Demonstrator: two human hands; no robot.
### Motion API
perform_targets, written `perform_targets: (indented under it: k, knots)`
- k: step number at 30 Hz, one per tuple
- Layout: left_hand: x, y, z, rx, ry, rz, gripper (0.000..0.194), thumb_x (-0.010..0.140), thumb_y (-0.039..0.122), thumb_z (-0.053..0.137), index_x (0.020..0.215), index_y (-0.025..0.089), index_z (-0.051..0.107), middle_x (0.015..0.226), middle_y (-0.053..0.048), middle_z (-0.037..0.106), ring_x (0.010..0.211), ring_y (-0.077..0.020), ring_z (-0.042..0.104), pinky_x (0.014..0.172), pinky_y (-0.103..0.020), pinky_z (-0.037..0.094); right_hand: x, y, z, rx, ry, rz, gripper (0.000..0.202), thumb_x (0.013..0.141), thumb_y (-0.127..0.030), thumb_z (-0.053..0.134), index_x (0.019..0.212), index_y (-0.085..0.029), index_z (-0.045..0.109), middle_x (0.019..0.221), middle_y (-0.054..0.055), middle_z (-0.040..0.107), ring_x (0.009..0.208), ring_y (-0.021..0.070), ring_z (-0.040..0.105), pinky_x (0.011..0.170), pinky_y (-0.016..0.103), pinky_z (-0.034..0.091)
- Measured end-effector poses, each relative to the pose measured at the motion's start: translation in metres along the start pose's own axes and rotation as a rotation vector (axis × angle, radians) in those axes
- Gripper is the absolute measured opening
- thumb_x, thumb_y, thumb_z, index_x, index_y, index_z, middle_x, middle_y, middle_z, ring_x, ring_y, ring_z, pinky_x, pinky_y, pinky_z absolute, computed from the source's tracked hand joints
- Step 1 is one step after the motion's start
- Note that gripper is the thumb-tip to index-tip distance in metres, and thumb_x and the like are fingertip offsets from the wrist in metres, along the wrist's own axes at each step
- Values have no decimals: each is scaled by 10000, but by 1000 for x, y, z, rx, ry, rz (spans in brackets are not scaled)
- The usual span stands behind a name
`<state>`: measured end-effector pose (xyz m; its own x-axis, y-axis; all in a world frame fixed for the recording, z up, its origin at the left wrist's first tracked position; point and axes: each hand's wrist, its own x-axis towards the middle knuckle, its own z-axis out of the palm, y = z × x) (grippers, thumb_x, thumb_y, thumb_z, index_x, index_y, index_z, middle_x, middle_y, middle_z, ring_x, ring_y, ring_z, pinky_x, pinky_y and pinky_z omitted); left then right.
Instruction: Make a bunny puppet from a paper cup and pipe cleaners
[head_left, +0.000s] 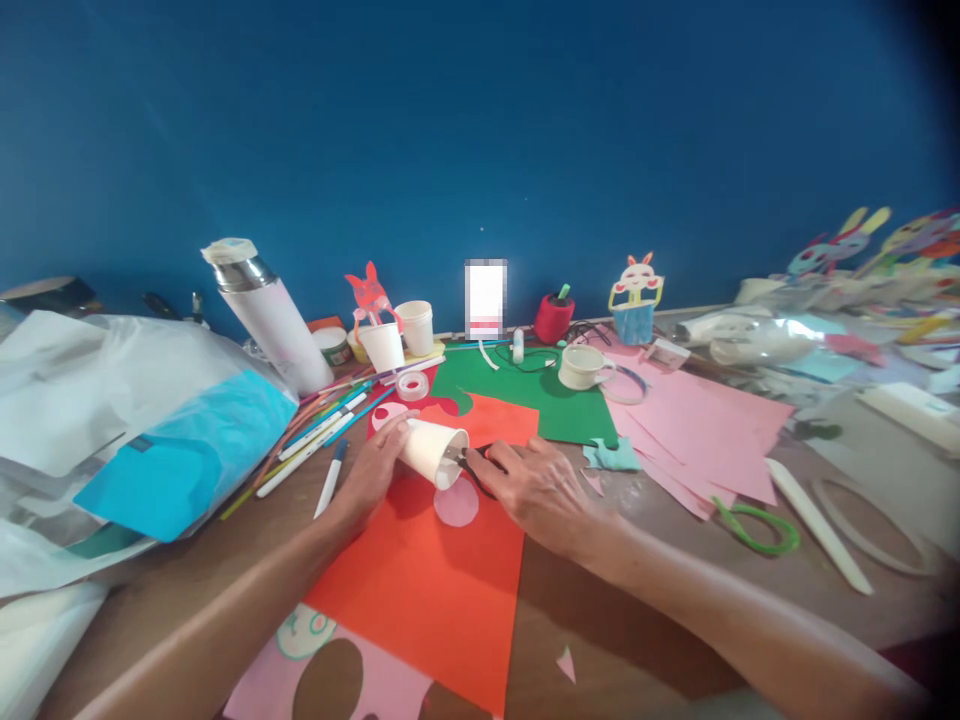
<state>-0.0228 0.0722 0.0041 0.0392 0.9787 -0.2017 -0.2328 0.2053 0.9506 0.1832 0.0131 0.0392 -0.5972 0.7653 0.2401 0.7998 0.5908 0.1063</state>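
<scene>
L hand [380, 465] fingers round paper cup [429, 451]; R hand [536, 488] fingers gripping scissors [481, 470] at cup mouth.

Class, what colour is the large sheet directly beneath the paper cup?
The sheet is orange-red, clearest in the head view.

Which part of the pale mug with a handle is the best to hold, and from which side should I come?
Probably the handle, from the right: the mug stands upright and its handle sticks out on that side. A round ring lies close by the handle, so I would lower the fingers from above right, to avoid catching it.
</scene>
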Motion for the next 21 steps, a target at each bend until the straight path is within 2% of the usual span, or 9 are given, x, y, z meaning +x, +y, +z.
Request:
perform_targets:
  k: [2,4,7,10,12,15,21]
  knots:
    - [1,0,-1,48,-45,3,331,732,336,574,1019,175,612,1003,-58,639,949,-218,553,777,-271,441,1,-1,-2,74,-22,42,343,871,-117,346,1179,-197,471,856,74,586,693,155,539,626,287,332]
    - [0,0,-2,61,-63,9,349,733,335,571,1041,174,601,1011,-65,635,950,-230,549,761,-277,447,2,-1,-2,258,-53,126,297,859,-166,384,1107,-218,539,845,59,599,695,150,544,611,268,335]
    - [-3,-1,-3,53,-92,12,372,728,312,580,1079,191,583,1022,-62,627,950,-236,543,751,-282,452,6,2,3,797,-145,301,248,813,-234,451,1013,-222,597,771,16,607,631,115,539,555,220,343]
    - [-6,0,-5,24,-141,21,378,744,304,564,1112,218,559,1038,-47,616,958,-220,536,774,-275,443,10,6,11,1442,-267,495,243,793,-256,462,971,-162,598,671,-11,564,470,54,465,474,185,326]
    - [-7,1,-4,-33,-172,39,364,754,293,554,1112,227,550,1055,-38,606,968,-205,532,792,-264,436,11,7,16,1733,-285,559,221,774,-251,492,919,-126,603,659,-15,540,431,25,419,450,168,306]
    - [-9,4,-2,-124,-214,81,360,754,262,559,1112,245,533,1106,-30,578,975,-190,533,806,-257,432,10,7,20,1908,-253,562,202,739,-250,550,872,-110,612,655,-14,535,434,14,413,436,154,284]
    - [-11,8,1,-169,-267,165,438,726,199,588,1146,277,490,1187,-28,522,1043,-185,499,865,-269,402,10,6,18,1936,-241,543,228,745,-299,552,857,-107,607,653,-10,527,421,15,412,423,159,293]
